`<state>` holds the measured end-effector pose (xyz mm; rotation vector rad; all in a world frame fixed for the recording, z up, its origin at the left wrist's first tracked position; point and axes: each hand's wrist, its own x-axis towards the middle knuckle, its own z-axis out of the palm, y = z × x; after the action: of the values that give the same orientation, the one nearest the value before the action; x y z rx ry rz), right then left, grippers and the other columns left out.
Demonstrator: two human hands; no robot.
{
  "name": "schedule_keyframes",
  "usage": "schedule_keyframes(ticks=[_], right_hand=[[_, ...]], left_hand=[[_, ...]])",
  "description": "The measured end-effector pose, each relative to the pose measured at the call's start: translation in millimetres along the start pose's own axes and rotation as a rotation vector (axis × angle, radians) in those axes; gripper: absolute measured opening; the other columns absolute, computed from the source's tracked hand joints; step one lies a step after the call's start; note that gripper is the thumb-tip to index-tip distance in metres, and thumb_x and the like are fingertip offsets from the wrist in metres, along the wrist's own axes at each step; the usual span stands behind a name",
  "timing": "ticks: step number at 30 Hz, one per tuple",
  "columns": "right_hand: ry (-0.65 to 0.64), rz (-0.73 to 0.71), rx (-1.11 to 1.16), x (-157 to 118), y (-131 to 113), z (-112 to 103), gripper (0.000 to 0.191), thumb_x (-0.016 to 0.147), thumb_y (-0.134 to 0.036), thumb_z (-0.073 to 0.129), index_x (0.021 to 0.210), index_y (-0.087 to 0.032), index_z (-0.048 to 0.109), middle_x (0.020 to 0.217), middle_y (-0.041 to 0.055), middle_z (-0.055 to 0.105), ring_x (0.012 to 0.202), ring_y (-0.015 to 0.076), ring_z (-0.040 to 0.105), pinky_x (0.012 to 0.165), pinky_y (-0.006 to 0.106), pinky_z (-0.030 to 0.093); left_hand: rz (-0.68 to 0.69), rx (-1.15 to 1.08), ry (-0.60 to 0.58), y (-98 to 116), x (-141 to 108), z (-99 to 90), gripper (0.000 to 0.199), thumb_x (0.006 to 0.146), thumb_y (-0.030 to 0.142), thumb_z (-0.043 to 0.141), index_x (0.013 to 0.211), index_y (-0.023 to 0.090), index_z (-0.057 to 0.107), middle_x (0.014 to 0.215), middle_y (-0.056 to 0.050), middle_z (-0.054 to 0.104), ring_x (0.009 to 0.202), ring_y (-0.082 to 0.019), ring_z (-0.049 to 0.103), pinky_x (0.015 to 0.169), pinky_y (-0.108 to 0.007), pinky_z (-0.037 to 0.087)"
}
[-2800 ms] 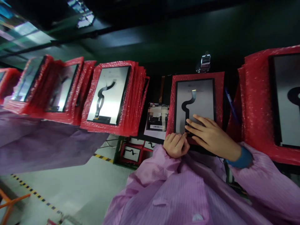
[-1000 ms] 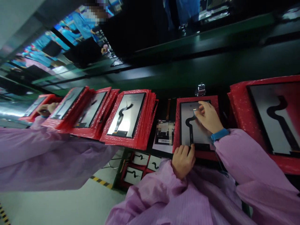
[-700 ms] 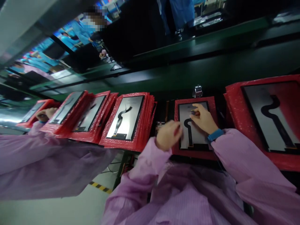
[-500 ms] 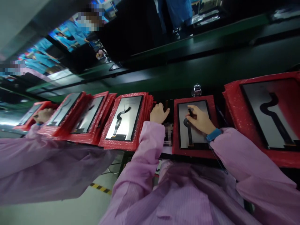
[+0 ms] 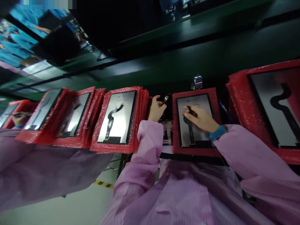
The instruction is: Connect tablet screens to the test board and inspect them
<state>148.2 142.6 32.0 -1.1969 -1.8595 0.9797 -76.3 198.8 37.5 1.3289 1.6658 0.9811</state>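
An LCD panel (image 5: 199,101) lies face down on a red bubble-wrap pouch (image 5: 194,90) in front of me. Its dark ribbon cable (image 5: 190,132) rises from the lower edge, and my right hand (image 5: 200,118), wearing a blue wristband (image 5: 217,132), pinches the cable's upper end. To the left of this panel, my left hand (image 5: 157,107) has thumb and fingers closed on a small flat strip (image 5: 166,99) with a shiny metallic face. Below that hand sits a dark part with a white label (image 5: 167,141).
Stacks of red pouches bearing more panels stand left (image 5: 117,118) and right (image 5: 264,103). A chrome tally counter (image 5: 197,82) is behind the middle panel. At far left, a co-worker's hand (image 5: 21,118) is over another panel. A dark green ledge (image 5: 140,67) runs behind.
My left hand now has the small shiny strip between its fingers. My right hand stays at the ribbon cable's end. The view has shifted slightly, and the co-worker's hand appears farther left.
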Motion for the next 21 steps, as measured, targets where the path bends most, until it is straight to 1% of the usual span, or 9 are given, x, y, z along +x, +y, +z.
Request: schedule_keyframes(ticks=[3, 5, 9, 10, 12, 14, 16, 19, 21], right_hand=[[-0.057, 0.014, 0.110, -2, -1, 2, 0.048, 0.100, -0.053, 0.032, 0.107, -0.021, 0.067, 0.109, 0.0075, 0.069, 0.109, 0.0237, 0.060, 0.102, 0.044, 0.045], [-0.089, 0.005, 0.163, -3, -1, 2, 0.052, 0.101, -0.055, 0.025, 0.103, -0.024, 0.067, 0.108, 0.0061, 0.068, 0.109, 0.0227, 0.059, 0.105, 0.044, 0.042], [-0.178, -0.054, 0.100, -1, -3, -1, 0.045, 0.101, -0.050, 0.029, 0.090, -0.023, 0.064, 0.101, 0.0053, 0.067, 0.105, 0.0223, 0.057, 0.108, 0.045, 0.036], [-0.201, -0.072, 0.075, 0, -3, -3, 0.043, 0.101, -0.048, 0.031, 0.086, -0.022, 0.062, 0.099, 0.0054, 0.066, 0.105, 0.0224, 0.057, 0.106, 0.046, 0.036], [-0.232, -0.110, 0.027, 3, -3, -5, 0.036, 0.098, -0.045, 0.037, 0.082, -0.021, 0.059, 0.098, 0.0059, 0.066, 0.104, 0.0231, 0.057, 0.103, 0.045, 0.037], [-0.247, -0.131, -0.005, 4, -3, -5, 0.031, 0.095, -0.043, 0.042, 0.080, -0.021, 0.057, 0.100, 0.0064, 0.066, 0.104, 0.0232, 0.057, 0.101, 0.045, 0.037], [-0.248, -0.126, -0.018, 4, -3, -5, 0.026, 0.093, -0.041, 0.045, 0.079, -0.021, 0.055, 0.105, 0.0066, 0.067, 0.104, 0.0229, 0.057, 0.100, 0.044, 0.038], [-0.236, -0.105, -0.031, 3, -3, -4, 0.023, 0.090, -0.039, 0.047, 0.079, -0.020, 0.054, 0.106, 0.0078, 0.067, 0.103, 0.0234, 0.056, 0.097, 0.043, 0.039], [-0.225, -0.102, -0.040, 3, -3, -4, 0.022, 0.090, -0.038, 0.048, 0.079, -0.020, 0.054, 0.103, 0.0082, 0.067, 0.101, 0.0237, 0.056, 0.095, 0.042, 0.039]], left_hand=[[-0.001, -0.286, 0.028, 2, 1, 2.5, 0.041, 0.089, 0.017, 0.057, 0.127, 0.015, 0.042, 0.075, 0.003, 0.062, 0.064, -0.008, 0.057, 0.065, -0.022, 0.046], [0.043, -0.367, 0.024, 2, 1, 3.1, 0.037, 0.092, 0.023, 0.056, 0.126, 0.016, 0.046, 0.077, 0.001, 0.066, 0.065, -0.008, 0.059, 0.067, -0.022, 0.049], [0.167, -0.343, -0.088, -2, 1, 1.6, 0.033, 0.091, 0.037, 0.061, 0.116, 0.016, 0.059, 0.080, -0.003, 0.069, 0.068, -0.009, 0.062, 0.071, -0.023, 0.052], [0.198, -0.333, -0.117, -3, 1, 0.9, 0.037, 0.090, 0.042, 0.063, 0.115, 0.015, 0.060, 0.081, -0.003, 0.069, 0.069, -0.010, 0.063, 0.072, -0.024, 0.052], [0.243, -0.318, -0.171, -3, -1, -0.7, 0.048, 0.085, 0.047, 0.068, 0.120, 0.015, 0.059, 0.084, -0.005, 0.070, 0.073, -0.012, 0.066, 0.076, -0.027, 0.054], [0.268, -0.304, -0.238, 0, -4, -2.5, 0.059, 0.082, 0.047, 0.072, 0.130, 0.017, 0.054, 0.088, -0.005, 0.071, 0.077, -0.014, 0.068, 0.080, -0.029, 0.055], [0.296, -0.277, -0.347, 3, -8, -4.3, 0.060, 0.081, 0.042, 0.074, 0.132, 0.017, 0.054, 0.090, -0.005, 0.072, 0.079, -0.015, 0.069, 0.083, -0.031, 0.055], [0.367, -0.178, -0.521, 9, -14, -6.1, 0.045, 0.080, 0.031, 0.072, 0.121, 0.014, 0.063, 0.090, -0.005, 0.072, 0.084, -0.016, 0.070, 0.086, -0.031, 0.055], [0.424, -0.076, -0.580, 11, -16, -6.4, 0.033, 0.081, 0.026, 0.068, 0.111, 0.013, 0.069, 0.092, -0.005, 0.073, 0.090, -0.017, 0.070, 0.090, -0.032, 0.054]])
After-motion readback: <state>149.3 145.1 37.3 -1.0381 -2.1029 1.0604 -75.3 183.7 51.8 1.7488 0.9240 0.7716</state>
